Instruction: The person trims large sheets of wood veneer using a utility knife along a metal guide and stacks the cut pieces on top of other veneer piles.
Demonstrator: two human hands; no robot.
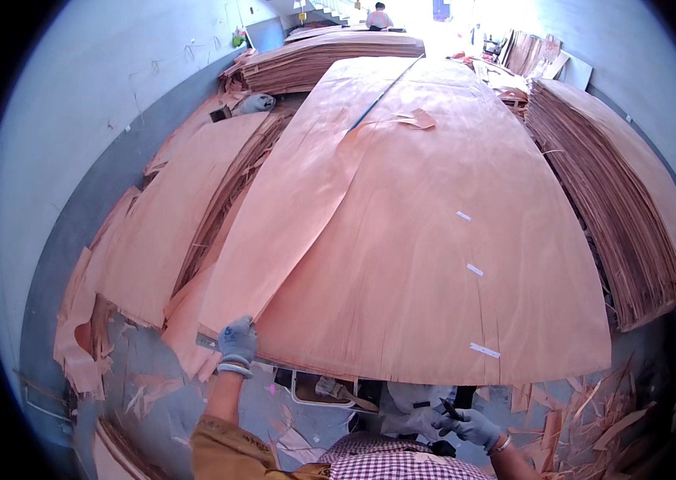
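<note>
My left hand (238, 340), in a grey-blue glove, pinches the near corner of a narrow wood veneer sheet (290, 208). That sheet lies along the left of a wide veneer sheet (434, 256), its right edge slightly raised and overlapping it. White tape strips (475, 270) sit along a thin crack in the wide sheet. Closer to my body, off the front edge, my gloved right hand (476, 430) closes around a small dark tool (452, 410) whose exact kind I cannot make out. A metal plate (208, 342) shows beside my left hand.
Veneer stacks stand on the left (170, 208), right (618, 192) and far end (330, 60). A torn veneer piece (418, 120) lies on the sheets, near a long blue strip (378, 104). Veneer scraps (554, 436) litter the floor. Another person (379, 18) is far off.
</note>
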